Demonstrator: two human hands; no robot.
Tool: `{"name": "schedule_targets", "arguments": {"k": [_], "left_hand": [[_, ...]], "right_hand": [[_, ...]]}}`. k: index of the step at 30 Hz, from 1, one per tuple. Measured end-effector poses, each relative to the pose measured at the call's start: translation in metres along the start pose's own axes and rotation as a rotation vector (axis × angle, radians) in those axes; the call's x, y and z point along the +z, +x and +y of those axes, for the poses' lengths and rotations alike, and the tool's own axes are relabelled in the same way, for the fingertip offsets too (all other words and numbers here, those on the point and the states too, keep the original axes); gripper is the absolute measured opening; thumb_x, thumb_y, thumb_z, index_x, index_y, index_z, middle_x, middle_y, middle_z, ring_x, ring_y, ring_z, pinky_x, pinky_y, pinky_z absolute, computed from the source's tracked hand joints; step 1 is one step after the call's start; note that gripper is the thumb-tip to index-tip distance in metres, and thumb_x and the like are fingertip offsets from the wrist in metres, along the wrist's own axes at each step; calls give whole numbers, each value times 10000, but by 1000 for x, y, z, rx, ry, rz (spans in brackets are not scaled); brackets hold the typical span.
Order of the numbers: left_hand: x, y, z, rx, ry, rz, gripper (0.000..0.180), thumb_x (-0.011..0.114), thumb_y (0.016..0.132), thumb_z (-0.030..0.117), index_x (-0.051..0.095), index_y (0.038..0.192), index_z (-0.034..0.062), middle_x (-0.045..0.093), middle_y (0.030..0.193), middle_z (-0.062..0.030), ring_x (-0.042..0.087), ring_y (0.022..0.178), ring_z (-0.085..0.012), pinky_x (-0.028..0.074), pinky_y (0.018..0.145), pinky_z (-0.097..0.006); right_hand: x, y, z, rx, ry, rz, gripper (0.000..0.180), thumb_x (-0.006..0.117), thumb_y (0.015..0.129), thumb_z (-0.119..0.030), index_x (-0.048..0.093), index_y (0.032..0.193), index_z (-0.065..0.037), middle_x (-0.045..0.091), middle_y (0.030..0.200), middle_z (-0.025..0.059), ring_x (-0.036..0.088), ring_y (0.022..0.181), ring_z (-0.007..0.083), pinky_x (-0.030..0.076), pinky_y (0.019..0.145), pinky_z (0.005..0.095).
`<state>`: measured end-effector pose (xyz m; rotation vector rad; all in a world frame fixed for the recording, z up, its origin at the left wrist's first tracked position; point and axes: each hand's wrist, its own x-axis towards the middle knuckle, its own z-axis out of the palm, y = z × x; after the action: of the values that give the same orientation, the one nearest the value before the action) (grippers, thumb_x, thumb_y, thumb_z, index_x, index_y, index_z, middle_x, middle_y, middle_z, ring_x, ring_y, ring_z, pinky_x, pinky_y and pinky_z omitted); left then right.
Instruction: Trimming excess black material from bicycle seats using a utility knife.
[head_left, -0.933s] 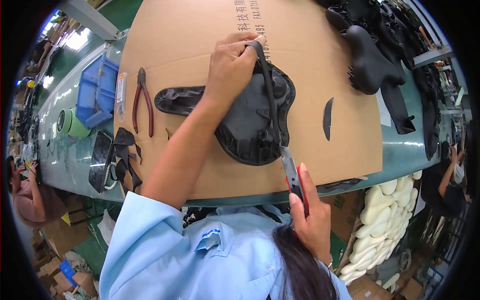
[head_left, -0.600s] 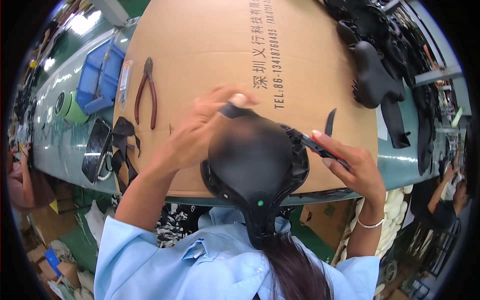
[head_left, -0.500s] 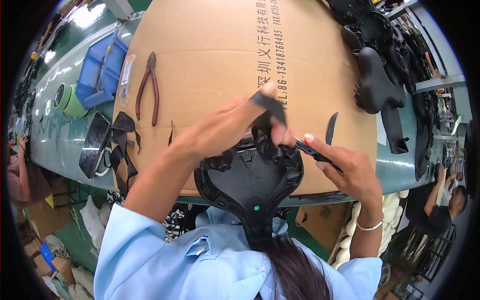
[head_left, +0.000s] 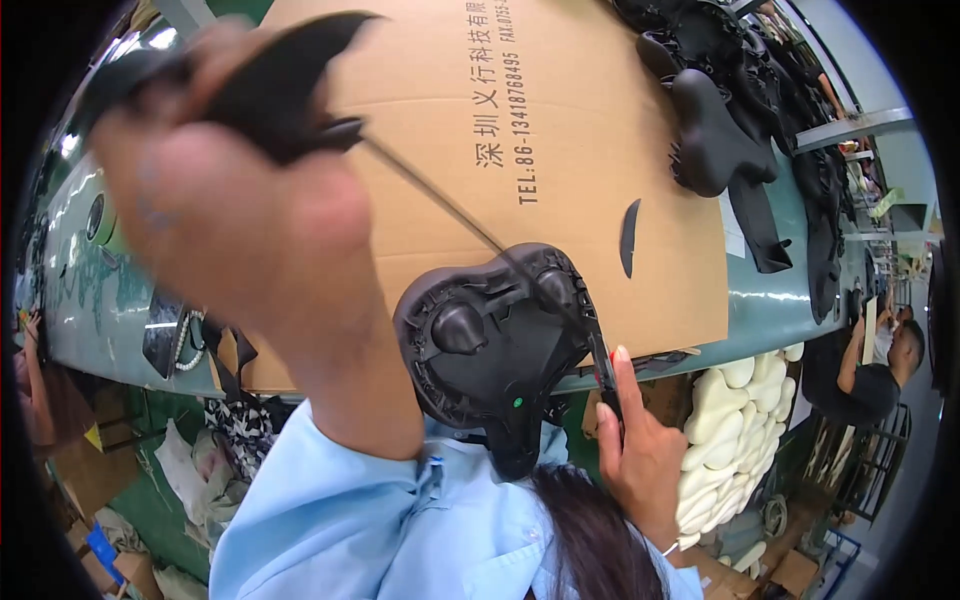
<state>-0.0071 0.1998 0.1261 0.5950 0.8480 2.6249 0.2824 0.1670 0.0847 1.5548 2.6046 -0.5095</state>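
"Left hand (head_left: 255, 225) is up and to the left now, no longer over the seat (head_left: 500, 350), and looms large and blurred."

"What are its fingers doing?"

"Clamped on a black strip (head_left: 288, 88) — it runs taut from there down to the seat."

"And the right hand (head_left: 642, 445)?"

"Fingers wrapped around a red and black knife (head_left: 606, 376), its front end at the seat's right edge."

"Where is the seat?"

"Underside up across the near edge of the tabletop (head_left: 770, 312), narrow end toward the person (head_left: 380, 525). Beyond it lies cardboard (head_left: 590, 130), with a curved black scrap (head_left: 628, 238) well apart from the seat."
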Motion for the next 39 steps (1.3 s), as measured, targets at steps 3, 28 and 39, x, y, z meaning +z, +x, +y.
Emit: {"name": "schedule_targets", "arguments": {"k": [3, 28, 39], "left_hand": [[-10, 1, 27, 414, -39, 37, 266, 442, 907, 177, 356, 657, 140, 386, 623, 16, 377, 539, -138, 330, 526, -303], [-112, -56, -14, -245, 1086, -182, 291, 700, 833, 245, 581, 697, 17, 541, 806, -76, 553, 804, -222, 418, 715, -354], [-82, 37, -43, -1121, 730, -460, 430, 708, 846, 325, 666, 1085, -29, 691, 972, -98, 655, 848, -160, 531, 808, -290]], "right_hand": [[19, -20, 1, -89, 245, 63, 588, 592, 895, -161, 385, 1436, -63, 673, 880, 175, 621, 562, 327, 474, 510, 381], [37, 32, 2, -343, 462, 409, 720, 707, 826, -117, 348, 1446, -42, 691, 924, 168, 662, 632, 271, 531, 593, 330], [1, 154, -15, -194, 1321, 515, 712, 688, 842, -53, 285, 1428, -11, 567, 1053, 91, 589, 736, 129, 510, 673, 267]]}}
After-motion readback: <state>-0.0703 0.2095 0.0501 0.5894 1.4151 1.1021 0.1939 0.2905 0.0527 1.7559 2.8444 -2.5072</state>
